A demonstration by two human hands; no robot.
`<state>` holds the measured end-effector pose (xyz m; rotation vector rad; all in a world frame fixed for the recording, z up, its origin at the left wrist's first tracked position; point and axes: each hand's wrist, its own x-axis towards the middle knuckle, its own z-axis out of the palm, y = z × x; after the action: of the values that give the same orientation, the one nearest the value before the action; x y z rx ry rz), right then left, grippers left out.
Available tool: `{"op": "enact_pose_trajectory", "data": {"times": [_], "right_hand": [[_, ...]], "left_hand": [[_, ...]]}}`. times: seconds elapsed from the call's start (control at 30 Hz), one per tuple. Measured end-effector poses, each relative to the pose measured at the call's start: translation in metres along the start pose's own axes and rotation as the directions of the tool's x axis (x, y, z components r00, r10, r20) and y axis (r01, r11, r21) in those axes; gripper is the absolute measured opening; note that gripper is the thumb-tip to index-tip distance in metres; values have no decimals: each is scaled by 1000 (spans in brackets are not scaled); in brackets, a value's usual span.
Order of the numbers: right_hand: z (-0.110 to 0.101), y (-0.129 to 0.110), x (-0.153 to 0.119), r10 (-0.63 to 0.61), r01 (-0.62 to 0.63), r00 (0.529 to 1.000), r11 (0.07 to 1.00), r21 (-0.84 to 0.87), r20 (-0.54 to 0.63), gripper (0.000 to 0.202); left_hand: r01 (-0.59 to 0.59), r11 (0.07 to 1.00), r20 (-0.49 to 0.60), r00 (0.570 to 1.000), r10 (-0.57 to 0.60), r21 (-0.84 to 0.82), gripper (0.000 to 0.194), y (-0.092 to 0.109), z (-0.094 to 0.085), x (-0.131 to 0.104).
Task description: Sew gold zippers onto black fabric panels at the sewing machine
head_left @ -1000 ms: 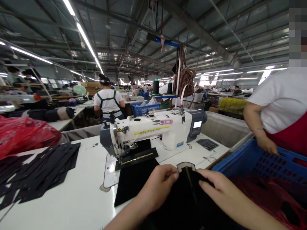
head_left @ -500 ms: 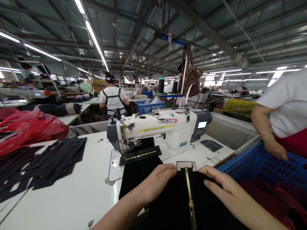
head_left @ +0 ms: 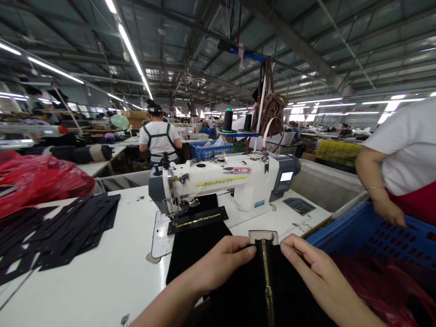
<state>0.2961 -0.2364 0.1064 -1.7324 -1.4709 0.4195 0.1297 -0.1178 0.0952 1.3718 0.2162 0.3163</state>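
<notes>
A black fabric piece (head_left: 243,281) with a brass zipper (head_left: 266,272) down its middle lies in front of me. My left hand (head_left: 226,263) pinches its upper edge just left of the zipper, thumb on top. On the other side, my right hand (head_left: 308,259) pinches the same edge between thumb and fingers. A beige tab (head_left: 262,235) with a dark border shows between both hands at the zipper's top end. Beyond, another black panel (head_left: 200,240) carries a strip with a brass zipper (head_left: 197,221), lying under the needle area of the white sewing machine (head_left: 218,181).
Dark cut strips (head_left: 75,231) are piled on the white table (head_left: 112,272) at left, beside red plastic bags (head_left: 44,179). A blue crate (head_left: 361,222) stands at right, where another person's hand (head_left: 390,211) rests. Pink thread snips (head_left: 238,170) lie on the machine.
My left thumb now lies over the fabric's upper edge, and my right thumb and fingers have shifted up to that edge. The view has moved slightly.
</notes>
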Motion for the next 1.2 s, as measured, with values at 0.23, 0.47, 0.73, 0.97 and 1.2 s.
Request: {"op": "enact_pose_trajectory", "data": {"times": [0.23,0.47,0.73,0.97,1.2], "right_hand": [[-2,0,-2,53,-57,997,996,65,60,32],[-2,3,-1,93,-110,988,985,135,125,32],[-3,3,1,112,-132,982,983,128,153,33],[-4,4,1,89,-107,983,988,107,160,31],[-8,1,7,-5,-16,978,995,99,209,25]], "left_hand": [[24,999,10,1000,-24,-21,29,-2,0,0],[32,999,8,999,-32,-34,30,-2,-2,0],[35,999,6,999,-35,-33,32,-6,-4,0],[-44,999,33,999,43,18,32,-2,1,1],[-71,992,-21,997,73,108,26,-5,11,5]]}}
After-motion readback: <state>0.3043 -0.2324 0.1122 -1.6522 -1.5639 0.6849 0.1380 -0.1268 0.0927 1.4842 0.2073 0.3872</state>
